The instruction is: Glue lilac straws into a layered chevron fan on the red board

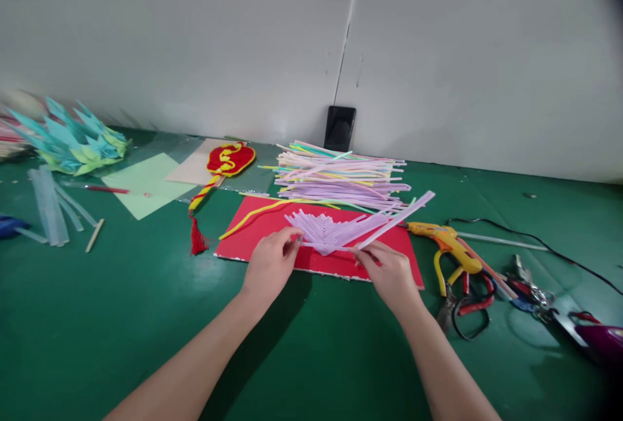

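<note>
Green tabletop (121, 336) meets a pale wall (170, 38), with a red board (246, 244) lying near the middle. On it rests a lilac chevron (327, 231) of narrow strips, just above and between the fingertips. At its eight o'clock, the left hand (270, 264) has thumb and forefinger pinched on one end of a crosswise lilac strip (345, 249); at four o'clock, the right hand (390, 275) pinches the other end. Fingertips hide both strip ends, and how the strips join is too small to tell. Farther toward four o'clock, a purple object (601, 342) fades into darkness, cut off by the frame.
</note>
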Available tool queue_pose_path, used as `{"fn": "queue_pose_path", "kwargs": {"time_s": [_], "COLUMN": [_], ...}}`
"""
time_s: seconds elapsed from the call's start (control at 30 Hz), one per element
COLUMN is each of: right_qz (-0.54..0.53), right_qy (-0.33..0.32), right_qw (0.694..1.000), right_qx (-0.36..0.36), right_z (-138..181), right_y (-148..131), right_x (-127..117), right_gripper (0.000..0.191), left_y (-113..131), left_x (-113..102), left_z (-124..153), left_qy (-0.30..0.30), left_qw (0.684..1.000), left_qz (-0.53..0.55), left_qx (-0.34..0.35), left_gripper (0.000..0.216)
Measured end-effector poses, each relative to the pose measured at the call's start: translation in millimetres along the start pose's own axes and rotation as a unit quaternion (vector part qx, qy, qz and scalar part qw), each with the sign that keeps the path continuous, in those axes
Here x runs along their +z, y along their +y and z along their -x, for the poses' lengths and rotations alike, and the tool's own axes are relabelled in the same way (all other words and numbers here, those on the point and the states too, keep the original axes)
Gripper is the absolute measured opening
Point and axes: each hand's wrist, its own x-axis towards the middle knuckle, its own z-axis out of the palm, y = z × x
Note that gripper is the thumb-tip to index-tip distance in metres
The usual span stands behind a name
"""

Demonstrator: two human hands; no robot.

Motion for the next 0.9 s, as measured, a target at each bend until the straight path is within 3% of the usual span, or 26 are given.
{"fn": "queue_pose_path", "kwargs": {"time_s": [0.23,0.43,0.53,0.63,0.73,0.8,0.9], "right_qz": [-0.012,-0.027,-0.070,-0.153,-0.236,-0.276,-0.326], "right_qy": [0.022,0.005,-0.010,-0.020,-0.031,-0.036,-0.034], "right_qw": [0.999,0.999,0.993,0.971,0.945,0.930,0.910], "right_qx": [0.025,0.046,0.098,0.183,0.225,0.238,0.255], "right_z": [0,1,2,2,3,3,3], "right_y": [0,-2,-6,-11,-16,-18,-20], "right_x": [-2,1,6,12,19,23,29], "right_gripper": [0.024,0.026,0.029,0.033,0.037,0.037,0.035], "left_y": [2,2,2,2,2,3,8], "left_x": [-1,-3,-3,0,7,11,11], "left_z": [0,0,-2,-5,-7,-5,1], "left_qy": [0.029,0.032,0.049,0.040,-0.022,-0.060,-0.060], "left_qw": [0.999,0.998,0.994,0.963,0.918,0.909,0.934], "left_qz": [0.033,0.050,0.095,0.261,0.387,0.402,0.348], "left_qx": [0.005,-0.023,-0.024,-0.047,-0.085,-0.086,-0.061], "left_gripper": [0.018,0.024,0.026,0.032,0.035,0.032,0.027]}}
